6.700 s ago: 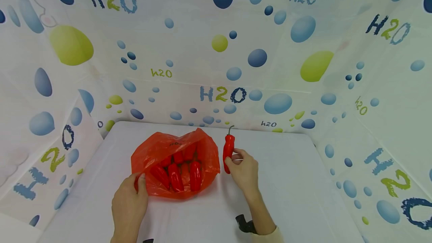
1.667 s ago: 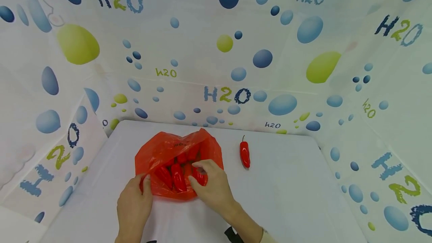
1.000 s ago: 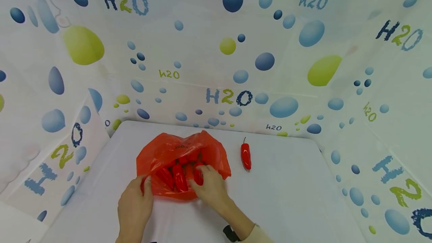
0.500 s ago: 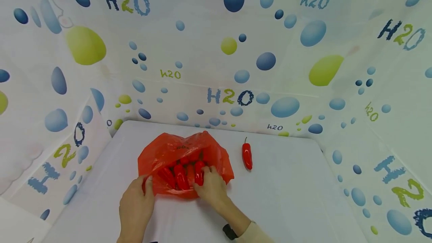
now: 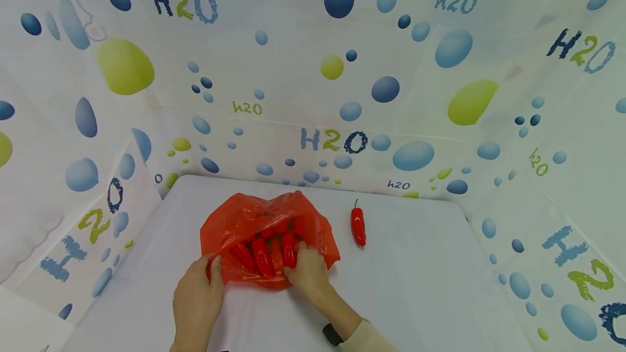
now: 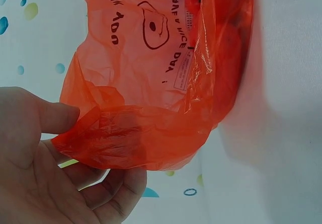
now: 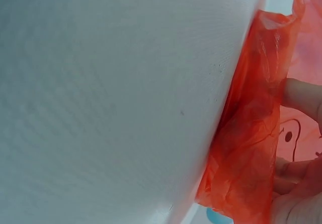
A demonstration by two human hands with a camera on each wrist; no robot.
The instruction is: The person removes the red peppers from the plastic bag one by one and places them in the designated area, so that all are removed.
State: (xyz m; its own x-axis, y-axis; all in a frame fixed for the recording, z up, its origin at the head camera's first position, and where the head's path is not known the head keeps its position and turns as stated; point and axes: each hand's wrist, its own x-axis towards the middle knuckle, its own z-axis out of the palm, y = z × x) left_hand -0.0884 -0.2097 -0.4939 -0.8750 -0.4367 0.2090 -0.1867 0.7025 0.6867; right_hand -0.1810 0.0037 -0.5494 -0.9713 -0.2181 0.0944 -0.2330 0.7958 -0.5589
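Note:
A red plastic bag (image 5: 235, 213) lies on the white table with its mouth toward me and several red chili peppers (image 5: 262, 257) inside. My left hand (image 5: 198, 297) pinches the bag's left edge between thumb and fingers, which also shows in the left wrist view. My right hand (image 5: 310, 271) reaches in at the front right of the mouth. Its thumb and fingers straddle the lower part of one red chili pepper (image 5: 289, 250); the fingertips are hidden. In the right wrist view the bag's rim (image 7: 251, 128) crosses in front of those fingers (image 7: 304, 98).
One red chili pepper (image 5: 358, 226) with a green stem lies on the table (image 5: 415, 276), right of the bag. A patterned sheet (image 5: 313, 69) hangs behind and at both sides. A black device (image 5: 332, 334) sits at my right wrist.
A chili pepper once in my right hand now lies on the table. That hand has moved left into the bag to another pepper, and the bag's right side has spread outward. The left hand keeps its hold.

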